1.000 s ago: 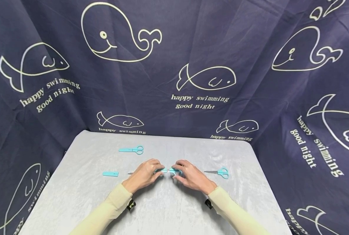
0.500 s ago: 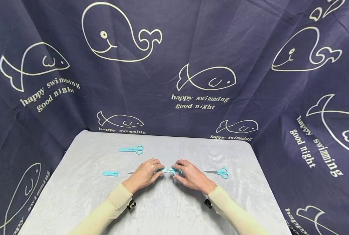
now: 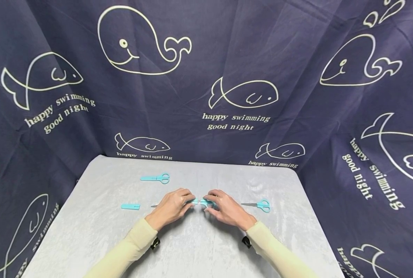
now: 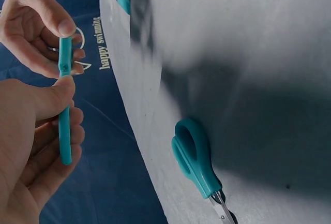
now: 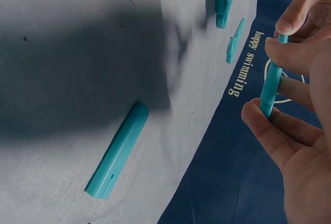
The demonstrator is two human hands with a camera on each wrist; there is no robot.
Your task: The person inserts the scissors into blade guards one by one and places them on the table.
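Above the middle of the table my left hand (image 3: pixel 171 206) and right hand (image 3: pixel 227 208) face each other, fingertips close together. In the left wrist view my left thumb and fingers pinch a teal scissors sheath (image 4: pixel 64 133), seen edge-on. My right hand pinches the teal handle of a pair of scissors (image 5: pixel 271 81), lined up with the sheath; its blades are out of sight. Beneath my left hand, uncovered scissors (image 4: pixel 192 154) lie on the table, handle and part of the blades showing. A loose teal sheath (image 5: pixel 118 151) lies below my right hand.
Toward the back left of the grey-white table (image 3: pixel 199 251) lie sheathed teal scissors (image 3: pixel 155 178). Another loose sheath (image 3: pixel 130 206) is left of my left hand. Right of my right hand lie scissors (image 3: pixel 263 205) with bare blades. A dark blue curtain (image 3: pixel 192 104) surrounds the table.
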